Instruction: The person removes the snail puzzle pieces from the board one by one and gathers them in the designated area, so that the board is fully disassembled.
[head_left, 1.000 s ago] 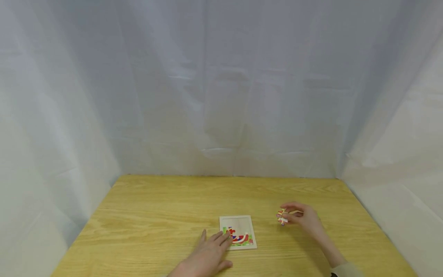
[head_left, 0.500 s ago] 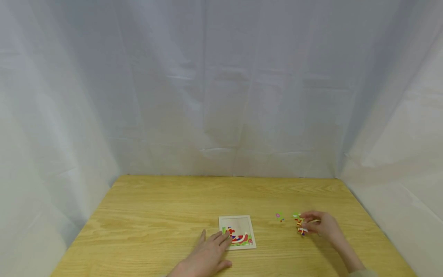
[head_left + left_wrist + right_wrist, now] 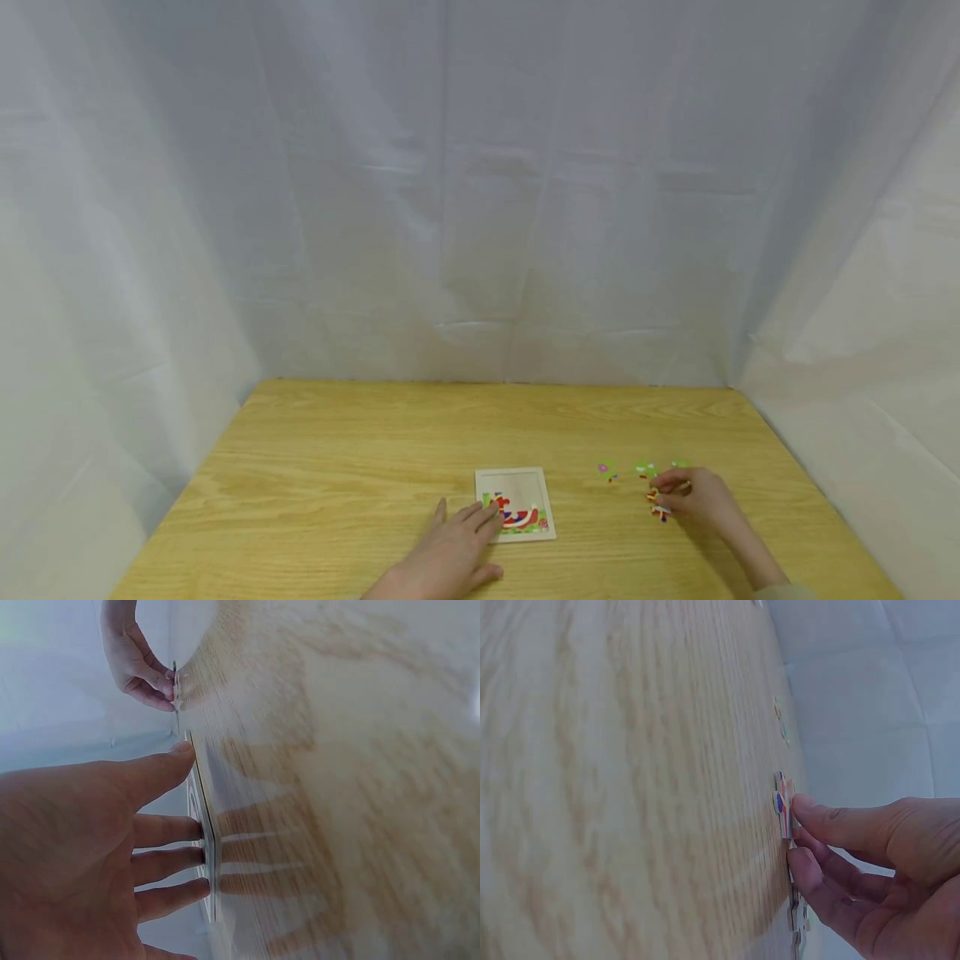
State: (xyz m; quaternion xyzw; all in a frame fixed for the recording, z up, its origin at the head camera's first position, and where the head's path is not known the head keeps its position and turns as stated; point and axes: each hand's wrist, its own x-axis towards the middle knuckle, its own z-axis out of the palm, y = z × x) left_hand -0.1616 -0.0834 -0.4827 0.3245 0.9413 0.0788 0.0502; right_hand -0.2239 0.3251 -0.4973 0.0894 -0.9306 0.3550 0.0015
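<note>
A jigsaw tray point(image 3: 512, 471) with a pale raised border lies mid-table, its lower part filled with red, white, blue and green pieces. The left hand point(image 3: 453, 550) rests on the tray's lower left, fingers straight and fingertips touching it. In the left wrist view, those fingertips point(image 3: 196, 889) press along its edge. To the right, the right hand point(image 3: 701, 498) pinches a jigsaw piece point(image 3: 658, 506) in red, yellow, white and blue, low over the tabletop. In the right wrist view, the thumb point(image 3: 832, 821) lies against this jigsaw piece point(image 3: 784, 806); the other fingers partly hide what lies behind.
Loose jigsaw pieces lie on the wooden table point(image 3: 360, 450) just beyond the right hand: a pink-and-green piece point(image 3: 606, 469), a green-and-white piece point(image 3: 645, 469) and a green piece point(image 3: 679, 463). White sheeting point(image 3: 487, 250) encloses the back and sides.
The right hand has moved right and slightly nearer the body with the jigsaw piece, bringing loose pieces behind it into view. The left hand and tray stay in place.
</note>
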